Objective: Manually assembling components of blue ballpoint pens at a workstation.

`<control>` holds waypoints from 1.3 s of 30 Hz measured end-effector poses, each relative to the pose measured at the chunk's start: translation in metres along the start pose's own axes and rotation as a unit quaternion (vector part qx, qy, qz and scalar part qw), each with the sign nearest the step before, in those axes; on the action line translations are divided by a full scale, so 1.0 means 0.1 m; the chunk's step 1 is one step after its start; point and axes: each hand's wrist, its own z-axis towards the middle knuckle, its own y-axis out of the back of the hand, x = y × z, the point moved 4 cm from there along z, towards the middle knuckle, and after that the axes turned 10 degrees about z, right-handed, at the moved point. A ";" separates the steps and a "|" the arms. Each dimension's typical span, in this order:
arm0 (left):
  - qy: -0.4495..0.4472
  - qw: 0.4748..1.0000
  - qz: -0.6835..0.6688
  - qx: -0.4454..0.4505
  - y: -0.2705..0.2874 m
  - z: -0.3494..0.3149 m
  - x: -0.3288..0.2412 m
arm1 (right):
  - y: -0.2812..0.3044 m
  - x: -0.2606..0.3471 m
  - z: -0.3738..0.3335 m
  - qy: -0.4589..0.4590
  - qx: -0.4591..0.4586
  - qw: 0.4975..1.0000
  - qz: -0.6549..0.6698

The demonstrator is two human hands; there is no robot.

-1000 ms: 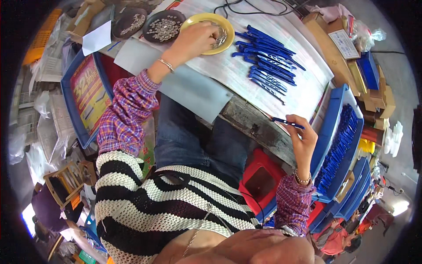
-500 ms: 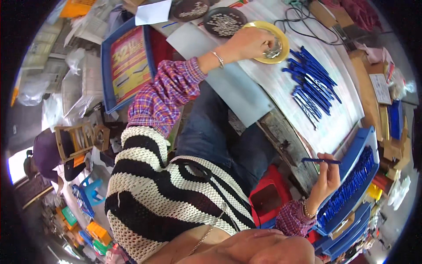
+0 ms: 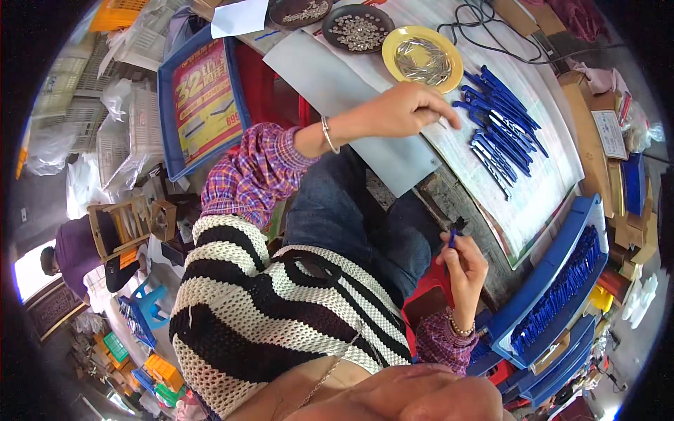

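My left hand (image 3: 407, 112) is just on the near side of a yellow plate (image 3: 458, 74) that holds thin silver pins (image 3: 421, 62). Its fingers are pinched together, and a small, thin silver pin (image 3: 442, 123) shows at their tips. Lower down, by the wooden table edge, my right hand (image 3: 465, 272) grips a slim blue piece (image 3: 453, 238) upright between thumb and fingers. A dark part shows at its top end. Beyond my hands, a pile of slim blue pieces with silvery slots (image 3: 502, 126) lies on the white-covered table.
Two dark round dishes, one with small round metal parts (image 3: 358, 31), stand at the far side. At right is a blue bin (image 3: 500, 337) full of blue pieces. A grey sheet (image 3: 337, 77) lies along the table's near edge. A black cable (image 3: 484, 17) runs behind.
My left hand has left the yellow plate and come nearer, with a thin pin in its fingers. My right hand has moved left, and its blue piece has turned from level to upright.
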 end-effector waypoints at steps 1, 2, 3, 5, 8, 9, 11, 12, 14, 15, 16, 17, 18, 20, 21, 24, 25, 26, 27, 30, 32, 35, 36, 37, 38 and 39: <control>-0.019 1.000 -0.024 0.009 -0.05 -0.03 0.01 | -0.03 -0.01 0.01 -0.005 0.022 1.000 -0.009; -0.019 0.999 -0.025 0.011 -0.07 -0.05 -0.01 | -0.03 -0.02 0.01 -0.006 0.020 1.000 -0.009; -0.014 0.999 -0.021 0.032 -0.10 -0.08 -0.05 | -0.02 -0.05 0.02 -0.005 0.019 1.000 -0.006; -0.036 0.998 -0.026 0.046 -0.18 -0.11 -0.12 | -0.01 -0.05 0.02 -0.007 0.009 1.000 -0.004; 0.013 0.994 -0.069 0.089 -0.26 -0.17 -0.18 | 0.00 -0.05 0.07 -0.030 -0.023 0.999 0.014; 0.007 0.992 -0.078 0.100 -0.31 -0.19 -0.19 | 0.01 -0.06 0.09 -0.023 -0.016 1.000 0.010; 0.031 0.982 -0.137 0.129 -0.42 -0.26 -0.18 | 0.00 -0.06 0.12 -0.019 -0.008 1.000 -0.004; 0.026 0.979 -0.146 0.140 -0.46 -0.28 -0.23 | 0.02 -0.09 0.12 -0.026 -0.021 0.999 -0.007; 0.029 0.977 -0.129 0.167 -0.52 -0.29 -0.32 | 0.03 -0.10 0.14 0.024 -0.003 0.998 -0.050; 0.003 0.980 -0.113 0.166 -0.59 -0.29 -0.32 | 0.03 -0.10 0.14 0.014 -0.004 0.999 -0.048; 0.001 0.978 -0.117 0.171 -0.63 -0.28 -0.34 | 0.03 -0.07 0.13 0.011 -0.009 0.999 -0.049; 0.002 0.978 -0.097 0.183 -0.67 -0.29 -0.36 | 0.02 -0.05 0.12 0.001 -0.021 0.999 -0.044; 0.004 0.978 -0.076 0.194 -0.70 -0.29 -0.38 | 0.03 -0.04 0.12 -0.008 -0.032 0.999 -0.039; 0.022 0.975 -0.086 0.204 -0.75 -0.28 -0.39 | 0.06 -0.07 0.09 -0.012 -0.039 0.999 -0.034; 0.034 0.972 -0.110 0.207 -0.79 -0.29 -0.36 | 0.07 -0.08 0.08 -0.014 -0.044 0.999 -0.029; 0.042 0.970 -0.127 0.203 -0.83 -0.30 -0.34 | 0.09 -0.07 0.07 -0.018 -0.044 0.998 -0.039; 0.036 0.972 -0.121 0.196 -0.83 -0.30 -0.34 | 0.10 -0.08 0.06 -0.017 -0.044 0.998 -0.038; 0.036 0.972 -0.121 0.197 -0.84 -0.31 -0.34 | 0.11 -0.09 0.06 -0.018 -0.045 0.998 -0.035; 0.046 0.970 -0.141 0.191 -0.84 -0.31 -0.33 | 0.11 -0.10 0.06 -0.018 -0.047 0.998 -0.033; 0.027 0.973 -0.142 0.182 -0.83 -0.30 -0.36 | 0.13 -0.10 0.06 -0.009 -0.046 0.998 -0.043; -0.002 0.977 -0.122 0.177 -0.81 -0.29 -0.37 | 0.13 -0.11 0.06 -0.008 -0.046 0.998 -0.045; -0.010 0.980 -0.092 0.178 -0.82 -0.30 -0.37 | 0.13 -0.09 0.07 0.012 -0.032 0.997 -0.064; 0.002 0.978 -0.102 0.184 -0.81 -0.29 -0.39 | 0.12 -0.07 0.07 0.032 -0.018 0.996 -0.080; 0.014 0.975 -0.111 0.190 -0.82 -0.29 -0.39 | 0.12 -0.07 0.07 0.032 -0.018 0.996 -0.080; 0.014 0.975 -0.110 0.190 -0.82 -0.29 -0.39 | 0.12 -0.07 0.07 0.027 -0.019 0.997 -0.074; 0.028 0.973 -0.124 0.191 -0.83 -0.29 -0.37 | 0.11 -0.07 0.07 0.022 -0.021 0.997 -0.068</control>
